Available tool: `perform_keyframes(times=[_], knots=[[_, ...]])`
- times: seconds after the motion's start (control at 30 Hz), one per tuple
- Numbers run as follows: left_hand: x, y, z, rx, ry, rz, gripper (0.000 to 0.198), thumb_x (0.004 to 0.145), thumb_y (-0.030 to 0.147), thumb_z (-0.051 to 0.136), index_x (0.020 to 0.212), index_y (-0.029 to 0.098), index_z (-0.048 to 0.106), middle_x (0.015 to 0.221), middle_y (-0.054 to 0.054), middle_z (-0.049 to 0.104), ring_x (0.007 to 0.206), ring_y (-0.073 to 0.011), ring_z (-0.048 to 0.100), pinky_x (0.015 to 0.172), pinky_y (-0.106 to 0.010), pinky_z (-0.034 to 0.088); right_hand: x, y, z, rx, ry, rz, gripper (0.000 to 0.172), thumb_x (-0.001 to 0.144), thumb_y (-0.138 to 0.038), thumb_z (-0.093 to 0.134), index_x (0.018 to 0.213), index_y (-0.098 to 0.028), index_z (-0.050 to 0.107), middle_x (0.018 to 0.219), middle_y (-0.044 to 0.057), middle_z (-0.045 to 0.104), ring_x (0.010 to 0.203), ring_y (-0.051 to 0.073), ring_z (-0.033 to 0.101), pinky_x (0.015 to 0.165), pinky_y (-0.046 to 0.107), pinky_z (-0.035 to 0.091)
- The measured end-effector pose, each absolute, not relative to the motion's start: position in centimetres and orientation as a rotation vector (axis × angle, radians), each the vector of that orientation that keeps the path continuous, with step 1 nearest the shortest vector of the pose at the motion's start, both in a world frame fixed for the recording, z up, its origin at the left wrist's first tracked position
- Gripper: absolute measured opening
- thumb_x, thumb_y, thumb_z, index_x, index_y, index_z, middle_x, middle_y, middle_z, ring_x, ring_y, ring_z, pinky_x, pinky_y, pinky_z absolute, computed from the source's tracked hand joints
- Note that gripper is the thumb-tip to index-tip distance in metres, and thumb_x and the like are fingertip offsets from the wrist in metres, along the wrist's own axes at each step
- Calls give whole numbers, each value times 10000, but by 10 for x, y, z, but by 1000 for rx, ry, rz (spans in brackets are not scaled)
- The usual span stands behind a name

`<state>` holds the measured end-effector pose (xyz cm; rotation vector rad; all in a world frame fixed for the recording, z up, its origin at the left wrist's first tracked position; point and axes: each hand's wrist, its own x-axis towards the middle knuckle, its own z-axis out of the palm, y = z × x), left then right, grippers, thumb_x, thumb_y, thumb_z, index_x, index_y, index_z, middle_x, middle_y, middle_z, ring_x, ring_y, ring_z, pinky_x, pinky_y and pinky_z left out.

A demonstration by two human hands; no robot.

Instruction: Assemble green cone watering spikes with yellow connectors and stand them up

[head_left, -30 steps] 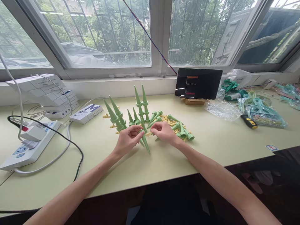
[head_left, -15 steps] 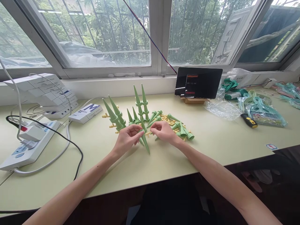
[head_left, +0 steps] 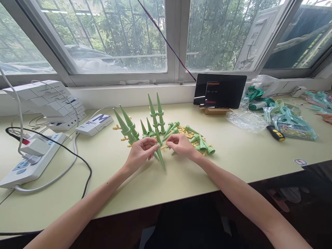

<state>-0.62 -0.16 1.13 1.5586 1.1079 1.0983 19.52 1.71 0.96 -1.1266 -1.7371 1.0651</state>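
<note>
My left hand (head_left: pixel 141 151) is closed around a green plastic plant-watering spike (head_left: pixel 161 159), whose pointed end slants down toward me. Close by on the right, my right hand (head_left: pixel 180 144) pinches a small yellow valve piece (head_left: pixel 163 148) at the spike's side; whether it is seated in the spike I cannot tell. Behind my left hand stand stacked green spikes (head_left: pixel 125 129), some with yellow valves sticking out sideways. Taller stacks (head_left: pixel 153 114) and shorter ones (head_left: pixel 143 128) rise behind both hands. Beyond my right hand lies a pile of loose green spikes (head_left: pixel 201 143) mixed with yellow valves (head_left: pixel 184 131).
A tablet (head_left: pixel 233 91) with a phone (head_left: pixel 211 94) leans on a cardboard stand at the back. White boxes (head_left: pixel 95 123), a power strip (head_left: pixel 38 169) and cables are on the left. A screwdriver (head_left: pixel 275 133) and bagged items lie right. Another person's hand (head_left: pixel 325 117) shows at the right edge.
Both my hands stay almost still on the spike and the yellow valve. Another person's hand has come into view at the far right edge.
</note>
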Motion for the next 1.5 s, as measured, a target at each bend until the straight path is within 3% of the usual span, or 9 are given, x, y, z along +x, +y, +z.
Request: perform_keyframes(times=[1.5], knots=[[-5, -4, 13, 1549, 1097, 1116, 217, 789, 347, 740, 888, 167, 668, 668, -10, 615, 466, -79, 484, 413, -207, 403, 196, 15, 11, -1095, -1796, 1096, 99, 790, -215, 575, 760, -156, 649, 721, 26, 665, 650, 134, 615, 577, 233, 475]])
